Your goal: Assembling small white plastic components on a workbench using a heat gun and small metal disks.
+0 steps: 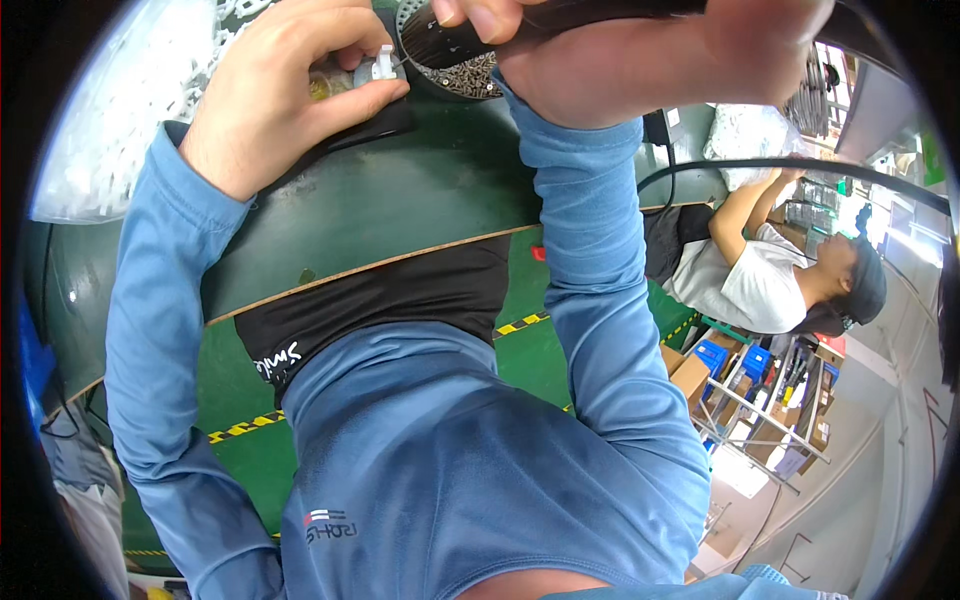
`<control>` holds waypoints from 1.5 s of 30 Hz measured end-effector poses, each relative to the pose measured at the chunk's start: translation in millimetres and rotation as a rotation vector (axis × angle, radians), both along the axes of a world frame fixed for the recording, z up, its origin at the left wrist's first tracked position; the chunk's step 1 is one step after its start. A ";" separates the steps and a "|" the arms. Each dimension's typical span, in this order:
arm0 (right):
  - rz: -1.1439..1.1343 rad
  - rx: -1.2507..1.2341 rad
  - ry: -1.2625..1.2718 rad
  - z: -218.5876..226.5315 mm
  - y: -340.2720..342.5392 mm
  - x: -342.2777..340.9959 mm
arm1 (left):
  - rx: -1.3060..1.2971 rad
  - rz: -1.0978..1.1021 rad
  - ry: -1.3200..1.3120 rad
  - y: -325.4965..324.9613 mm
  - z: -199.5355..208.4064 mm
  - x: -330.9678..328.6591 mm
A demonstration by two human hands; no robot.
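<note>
At the top of the head view, my left hand pinches a small white plastic part between thumb and fingers. My right hand is wrapped round a black power screwdriver, which lies almost level. Its thin bit points left and reaches the white part; whether it sits on a screw is too small to tell. Just behind and below the tool stands a round bowl full of small screws, partly covered by the screwdriver. Beneath my left hand lies a dark object, mostly hidden.
A clear bag of white plastic parts fills the left of the green table. A black cable curves across the right. Farther right, a co-worker in a white shirt handles another clear bag. A shelf rack holds boxes and bins.
</note>
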State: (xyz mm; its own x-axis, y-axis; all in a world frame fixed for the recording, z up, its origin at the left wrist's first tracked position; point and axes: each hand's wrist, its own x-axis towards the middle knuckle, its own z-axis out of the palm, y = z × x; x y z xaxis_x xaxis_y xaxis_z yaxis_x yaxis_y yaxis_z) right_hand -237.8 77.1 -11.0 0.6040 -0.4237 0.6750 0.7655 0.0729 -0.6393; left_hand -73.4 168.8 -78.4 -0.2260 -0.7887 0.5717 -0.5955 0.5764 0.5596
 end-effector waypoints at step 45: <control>-0.350 -0.040 0.147 -23.1 -11.5 6.0 | 0.094 -0.039 0.015 0.8 -10.0 3.7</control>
